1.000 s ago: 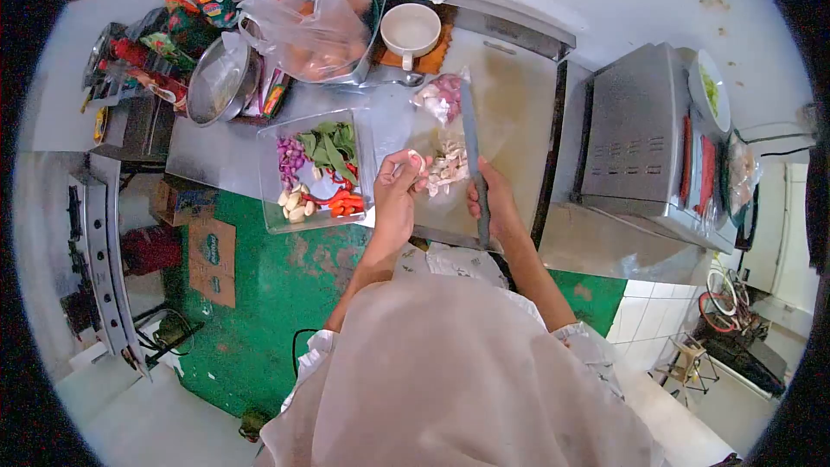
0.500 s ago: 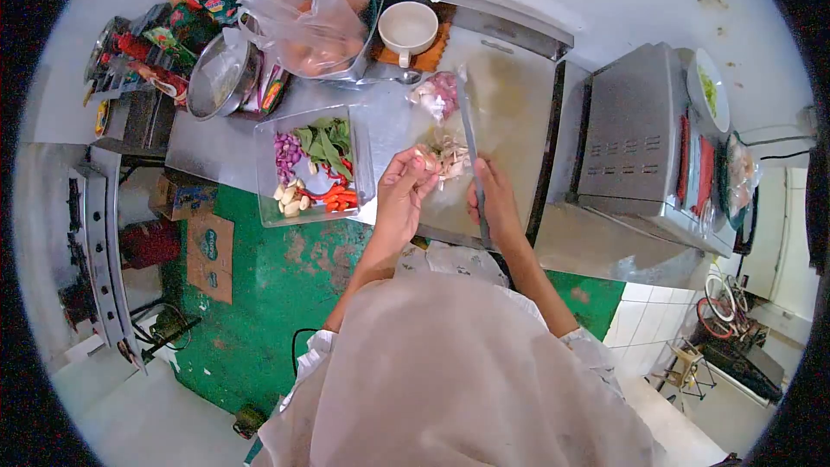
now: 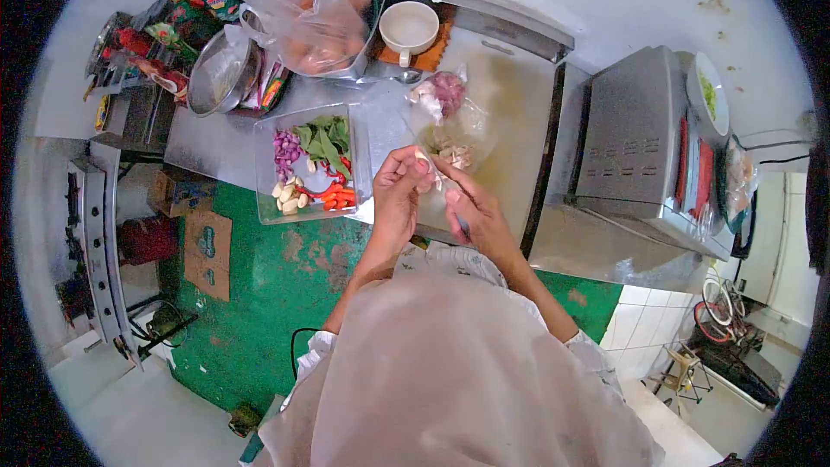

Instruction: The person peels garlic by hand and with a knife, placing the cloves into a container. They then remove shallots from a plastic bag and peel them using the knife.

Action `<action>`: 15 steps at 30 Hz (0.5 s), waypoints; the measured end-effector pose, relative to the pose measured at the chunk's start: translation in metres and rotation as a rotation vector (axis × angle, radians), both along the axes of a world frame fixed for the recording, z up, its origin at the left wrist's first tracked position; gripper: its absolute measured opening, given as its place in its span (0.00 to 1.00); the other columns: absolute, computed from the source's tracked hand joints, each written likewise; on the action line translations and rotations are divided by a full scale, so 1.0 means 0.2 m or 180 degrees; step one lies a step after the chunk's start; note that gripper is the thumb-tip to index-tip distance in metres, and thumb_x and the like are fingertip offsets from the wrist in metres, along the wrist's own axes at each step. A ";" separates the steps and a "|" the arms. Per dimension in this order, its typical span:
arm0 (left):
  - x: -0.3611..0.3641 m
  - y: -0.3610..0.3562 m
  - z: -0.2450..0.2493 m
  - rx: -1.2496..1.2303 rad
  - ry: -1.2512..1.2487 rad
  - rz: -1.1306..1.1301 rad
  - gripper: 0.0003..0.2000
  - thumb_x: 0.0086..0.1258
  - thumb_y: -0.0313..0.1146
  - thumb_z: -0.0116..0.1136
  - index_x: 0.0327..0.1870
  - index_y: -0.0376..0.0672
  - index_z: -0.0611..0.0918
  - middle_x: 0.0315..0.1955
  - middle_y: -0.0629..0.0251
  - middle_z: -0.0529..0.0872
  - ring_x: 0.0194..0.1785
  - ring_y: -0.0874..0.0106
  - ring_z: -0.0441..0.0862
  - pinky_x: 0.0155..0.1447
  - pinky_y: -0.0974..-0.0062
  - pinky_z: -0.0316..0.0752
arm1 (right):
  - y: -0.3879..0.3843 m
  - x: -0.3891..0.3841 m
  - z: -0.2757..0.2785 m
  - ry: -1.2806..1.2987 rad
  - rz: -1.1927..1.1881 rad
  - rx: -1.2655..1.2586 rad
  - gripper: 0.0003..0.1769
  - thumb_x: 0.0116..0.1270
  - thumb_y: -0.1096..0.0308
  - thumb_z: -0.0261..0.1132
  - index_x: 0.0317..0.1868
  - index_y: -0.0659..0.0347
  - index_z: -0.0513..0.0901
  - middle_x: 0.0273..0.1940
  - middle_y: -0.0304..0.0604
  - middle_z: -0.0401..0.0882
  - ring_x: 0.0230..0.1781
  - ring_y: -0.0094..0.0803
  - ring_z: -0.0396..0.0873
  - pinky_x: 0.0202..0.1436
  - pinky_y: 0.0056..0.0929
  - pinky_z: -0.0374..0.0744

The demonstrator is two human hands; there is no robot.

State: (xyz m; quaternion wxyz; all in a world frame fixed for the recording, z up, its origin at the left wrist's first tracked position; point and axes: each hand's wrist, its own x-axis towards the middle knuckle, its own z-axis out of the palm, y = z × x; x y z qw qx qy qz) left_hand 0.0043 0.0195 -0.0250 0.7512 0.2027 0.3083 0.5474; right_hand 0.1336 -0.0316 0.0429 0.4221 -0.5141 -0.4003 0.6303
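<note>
My left hand [image 3: 399,195] pinches a pale garlic clove [image 3: 421,156] between thumb and fingertips above the cutting board [image 3: 506,121]. Close beside it, my right hand [image 3: 480,218] is wrapped round a knife [image 3: 464,226], its blade angled up and left against the clove. Fingers partly hide the blade. Just beyond the hands lie garlic skins [image 3: 454,154] on the board. Farther up is a clear plastic bag [image 3: 445,93] with garlic and purplish shallots. To the left, a clear tray [image 3: 261,182] holds shallots, green leaves, red chillies and peeled garlic cloves.
A white cup [image 3: 408,28] stands on an orange cloth at the back. Left of it are a plastic bag of eggs [image 3: 320,43], a metal bowl [image 3: 223,78] and colourful packets. A metal box-shaped appliance [image 3: 631,138] stands to the right, with a white bowl [image 3: 709,91] nearby.
The knife has swung from pointing straight up the board to tilting left towards my left hand. My right hand has moved left, bringing the blade to the clove.
</note>
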 end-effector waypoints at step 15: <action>0.01 0.01 0.03 0.0142 0.0570 -0.0116 0.16 0.66 0.32 0.57 0.53 0.36 0.74 0.44 0.63 0.81 0.45 0.74 0.79 0.50 0.74 0.77 | 0.00 -0.02 -0.10 0.0172 -0.0404 -0.0050 0.28 0.69 0.53 0.51 0.63 0.62 0.66 0.15 0.32 0.64 0.10 0.18 0.61 0.12 0.18 0.61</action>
